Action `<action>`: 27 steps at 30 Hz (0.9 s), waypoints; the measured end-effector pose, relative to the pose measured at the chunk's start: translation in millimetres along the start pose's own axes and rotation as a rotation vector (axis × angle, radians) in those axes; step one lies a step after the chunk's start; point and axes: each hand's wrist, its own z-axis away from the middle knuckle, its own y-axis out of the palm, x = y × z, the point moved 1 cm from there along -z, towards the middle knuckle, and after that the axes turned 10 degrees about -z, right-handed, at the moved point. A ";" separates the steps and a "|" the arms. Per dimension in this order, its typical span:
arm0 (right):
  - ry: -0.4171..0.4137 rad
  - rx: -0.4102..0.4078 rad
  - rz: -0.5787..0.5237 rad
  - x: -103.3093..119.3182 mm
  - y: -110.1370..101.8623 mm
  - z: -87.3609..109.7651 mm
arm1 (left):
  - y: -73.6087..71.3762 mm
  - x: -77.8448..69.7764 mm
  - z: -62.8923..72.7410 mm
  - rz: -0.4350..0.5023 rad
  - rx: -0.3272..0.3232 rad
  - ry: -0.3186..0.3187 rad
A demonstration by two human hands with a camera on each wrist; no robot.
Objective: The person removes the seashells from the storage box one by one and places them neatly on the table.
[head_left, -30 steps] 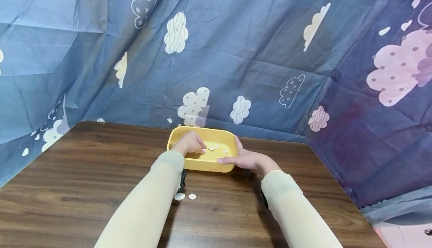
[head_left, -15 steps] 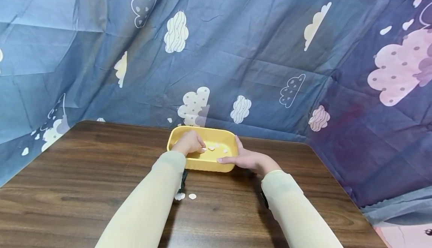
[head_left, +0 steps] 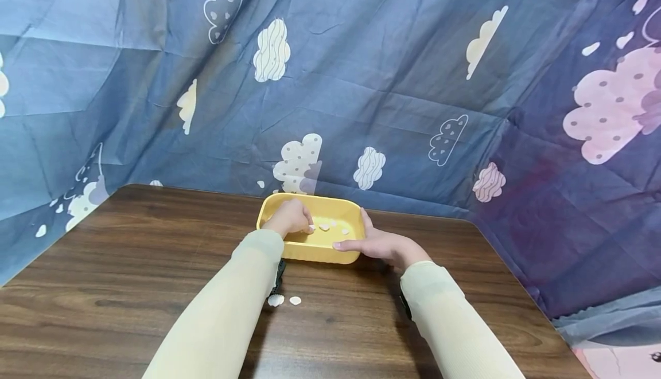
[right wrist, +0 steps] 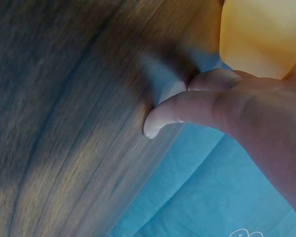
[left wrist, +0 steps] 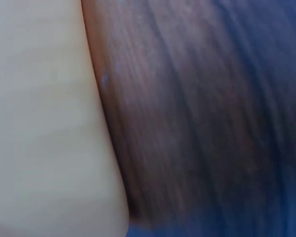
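Observation:
My left hand (head_left: 293, 217) reaches down into a shallow yellow bin (head_left: 310, 252), its fingertips pinching a small white seashell (head_left: 312, 228) close to the floor of the bin. Right of the fingertips, several more small pale shells (head_left: 324, 227) lie loose inside. At the bin's right end, my right hand (head_left: 379, 244) grips the wall, the thumb over the front rim. In the right wrist view, some fingers (right wrist: 172, 109) of that hand extend down to the wood beside the bin's wall (right wrist: 259, 44). The left wrist view shows neither the left hand nor the shells.
Two white shells (head_left: 295, 300) lie on the brown wooden table (head_left: 155, 264) in front of the bin, one beside the left forearm. A blue cloud-print cloth (head_left: 330, 92) hangs behind the table's far edge and along the right side.
The left fingers have shifted very slightly at the shell in the bin. The right hand, the bin and the shells on the table stay in place.

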 end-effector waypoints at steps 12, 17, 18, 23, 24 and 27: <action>0.013 0.005 -0.003 -8.4 2.6 -0.4 | -19.9 15.7 8.0 0.258 -0.003 0.149; 0.011 0.005 -0.008 -8.9 0.3 0.3 | -38.6 16.1 11.6 0.263 -0.037 0.218; 0.012 0.005 -0.008 -8.8 -0.1 0.5 | -42.1 15.9 13.4 0.258 -0.040 0.228; 0.017 0.005 -0.008 -5.5 -1.3 1.0 | -58.2 13.0 28.0 0.256 -0.058 0.280; 0.016 0.004 -0.007 -4.4 -1.4 1.1 | -60.6 12.1 31.5 0.260 -0.060 0.298; 0.006 0.005 -0.001 -0.1 -1.6 0.5 | -65.5 8.4 45.4 0.257 -0.060 0.363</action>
